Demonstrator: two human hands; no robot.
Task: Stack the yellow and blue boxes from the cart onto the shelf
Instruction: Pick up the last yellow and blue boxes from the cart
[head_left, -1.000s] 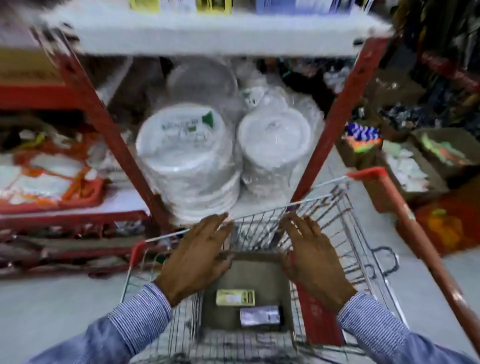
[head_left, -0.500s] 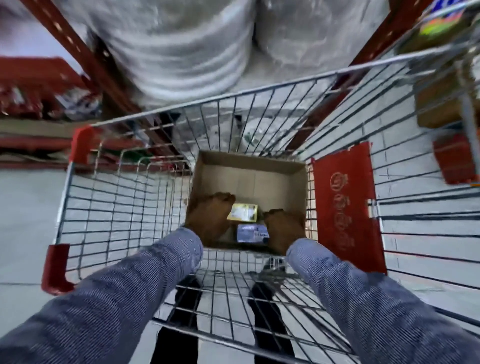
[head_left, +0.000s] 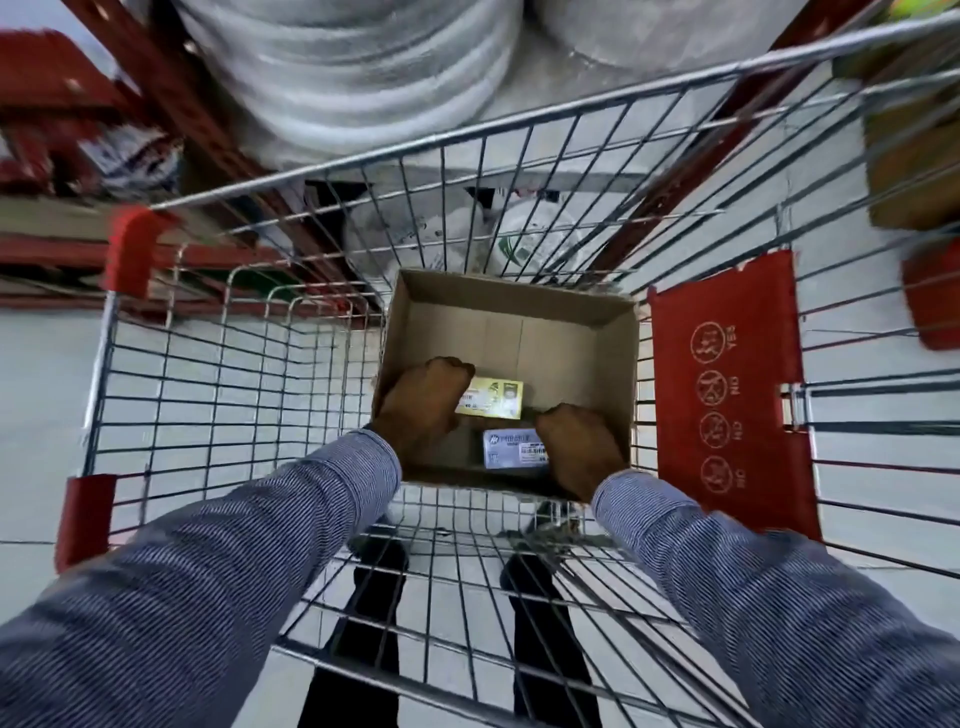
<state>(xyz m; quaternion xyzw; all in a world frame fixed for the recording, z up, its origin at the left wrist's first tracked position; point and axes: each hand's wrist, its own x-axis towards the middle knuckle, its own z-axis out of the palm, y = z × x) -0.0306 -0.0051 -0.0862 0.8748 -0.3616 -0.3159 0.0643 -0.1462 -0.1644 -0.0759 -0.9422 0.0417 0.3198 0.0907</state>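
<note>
Cardboard carton (head_left: 566, 332) in the cart (head_left: 208, 364): left hand (head_left: 423, 408) curls over the yellow box (head_left: 496, 397), right hand (head_left: 579, 447) over the blue box (head_left: 511, 448) (both lying crosswise); grasp unconfirmed.

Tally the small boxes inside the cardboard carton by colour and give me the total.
Yellow box: 1, under the left hand
Blue box: 1, beside the right hand
Total: 2 in the cardboard carton; anything hidden beneath the hands cannot be counted.
</note>
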